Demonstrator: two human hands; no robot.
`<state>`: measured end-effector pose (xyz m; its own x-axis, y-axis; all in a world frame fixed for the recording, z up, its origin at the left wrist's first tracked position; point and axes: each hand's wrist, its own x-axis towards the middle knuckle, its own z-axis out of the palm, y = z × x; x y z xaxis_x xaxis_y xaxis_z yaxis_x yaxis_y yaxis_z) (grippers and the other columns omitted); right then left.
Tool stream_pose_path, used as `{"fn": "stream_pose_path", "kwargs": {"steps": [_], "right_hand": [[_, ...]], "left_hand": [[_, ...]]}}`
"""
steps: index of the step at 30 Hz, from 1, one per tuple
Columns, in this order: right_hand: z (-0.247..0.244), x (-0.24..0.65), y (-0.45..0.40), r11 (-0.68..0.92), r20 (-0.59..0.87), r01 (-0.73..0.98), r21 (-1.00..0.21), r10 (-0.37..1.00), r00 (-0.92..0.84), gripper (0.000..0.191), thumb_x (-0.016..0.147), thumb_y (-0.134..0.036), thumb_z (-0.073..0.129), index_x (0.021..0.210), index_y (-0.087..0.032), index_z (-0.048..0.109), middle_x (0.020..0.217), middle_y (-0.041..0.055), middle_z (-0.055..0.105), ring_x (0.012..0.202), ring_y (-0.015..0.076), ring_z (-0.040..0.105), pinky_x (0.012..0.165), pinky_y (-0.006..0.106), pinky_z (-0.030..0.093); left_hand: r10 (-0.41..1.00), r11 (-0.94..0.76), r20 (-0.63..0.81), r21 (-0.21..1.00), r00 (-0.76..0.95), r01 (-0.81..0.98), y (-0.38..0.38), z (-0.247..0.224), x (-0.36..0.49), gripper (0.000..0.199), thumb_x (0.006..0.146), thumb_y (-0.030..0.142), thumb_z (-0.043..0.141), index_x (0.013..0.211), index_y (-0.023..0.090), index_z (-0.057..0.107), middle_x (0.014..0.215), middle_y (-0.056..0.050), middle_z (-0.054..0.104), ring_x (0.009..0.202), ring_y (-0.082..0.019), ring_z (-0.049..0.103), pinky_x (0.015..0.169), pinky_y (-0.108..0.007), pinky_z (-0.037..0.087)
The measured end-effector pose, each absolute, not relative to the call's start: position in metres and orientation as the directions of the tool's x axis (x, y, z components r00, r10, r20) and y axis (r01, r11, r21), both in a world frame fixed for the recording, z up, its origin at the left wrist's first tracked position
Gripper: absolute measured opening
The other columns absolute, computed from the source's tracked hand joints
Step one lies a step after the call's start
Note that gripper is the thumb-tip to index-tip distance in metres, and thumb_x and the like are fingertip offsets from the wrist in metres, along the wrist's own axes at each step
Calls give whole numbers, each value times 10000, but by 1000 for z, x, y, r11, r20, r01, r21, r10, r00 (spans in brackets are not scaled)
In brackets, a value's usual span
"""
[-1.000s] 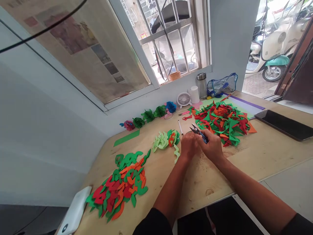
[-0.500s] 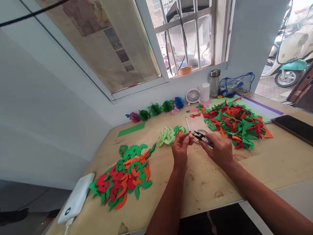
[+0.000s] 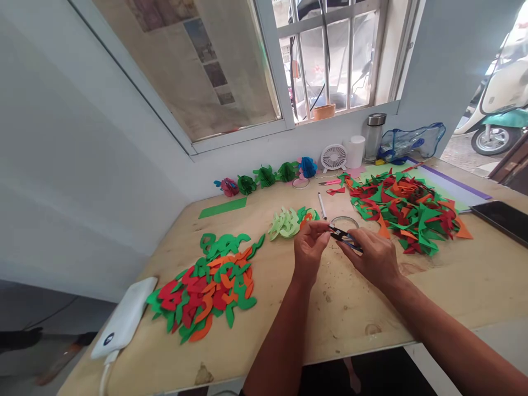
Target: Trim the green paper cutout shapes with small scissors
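My right hand (image 3: 375, 254) is closed around a pair of dark thread snips (image 3: 340, 233), whose blades point left. At the tip of the blades, my left hand (image 3: 308, 247) is pinched closed; whatever lies between its fingers is too small to make out. Just behind the snips lies a roll of clear tape (image 3: 345, 221), partly covered. Beyond my left hand is a small pile of pale green cut paper pieces (image 3: 284, 224), with green and orange pieces (image 3: 307, 213) beside it.
Curved red, orange and green paper shapes (image 3: 210, 286) are heaped at left. Pointed scraps (image 3: 412, 206) are piled at right, near a black phone (image 3: 503, 220). A white pen (image 3: 322, 205) lies ahead. Paper ornaments (image 3: 264, 176), a small fan (image 3: 333, 158) and a bottle (image 3: 374, 137) line the wall.
The view has shifted, so the table things appear slightly displaced. The snips' blades look closer together, and my left fingertips now meet their tip.
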<state>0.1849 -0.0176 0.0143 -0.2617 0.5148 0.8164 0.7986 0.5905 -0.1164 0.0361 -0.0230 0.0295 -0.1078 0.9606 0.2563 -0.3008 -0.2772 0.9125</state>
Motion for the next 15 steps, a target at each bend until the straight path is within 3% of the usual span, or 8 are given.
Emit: {"fn": "stream_pose_path", "kwargs": {"steps": [15], "right_hand": [[12,185,-18,601,776,782,-162,567,-275,206,858,-365,539,814,-174,601,651,19,632,574,127,578,511,245,309]], "left_hand": [[961,-277,266,941,-79,-193,-18,23,29,121,680,218,656,782,167,617,858,-58,655,842,-173,622,801,-315,492]]}}
